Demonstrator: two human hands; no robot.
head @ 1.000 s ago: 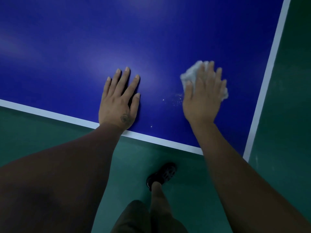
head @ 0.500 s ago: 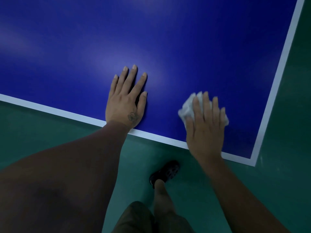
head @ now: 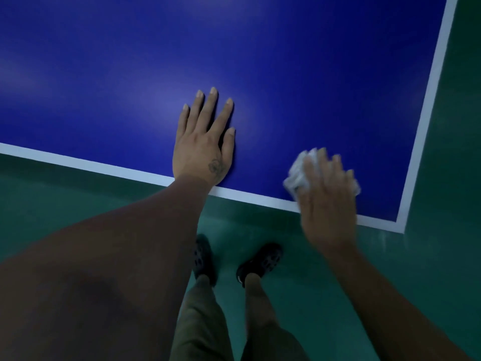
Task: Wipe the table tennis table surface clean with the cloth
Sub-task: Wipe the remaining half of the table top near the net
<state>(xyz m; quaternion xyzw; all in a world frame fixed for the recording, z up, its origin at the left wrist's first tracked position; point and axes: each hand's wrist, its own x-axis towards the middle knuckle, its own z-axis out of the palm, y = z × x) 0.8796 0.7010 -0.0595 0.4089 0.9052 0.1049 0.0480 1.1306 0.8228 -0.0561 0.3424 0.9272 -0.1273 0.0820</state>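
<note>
Head view: left hand (head: 203, 142) spread flat on the glossy blue table tennis table (head: 260, 61); right hand (head: 328, 201) presses the crumpled white cloth (head: 299, 175) at the near white edge, where it could slip off onto the floor.

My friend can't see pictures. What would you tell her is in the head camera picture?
A person's right hand presses a crumpled white cloth on the near corner of a blue table tennis table, at its white edge line. The left hand lies flat on the table, fingers spread. Below, two dark shoes stand on a green floor.
</note>
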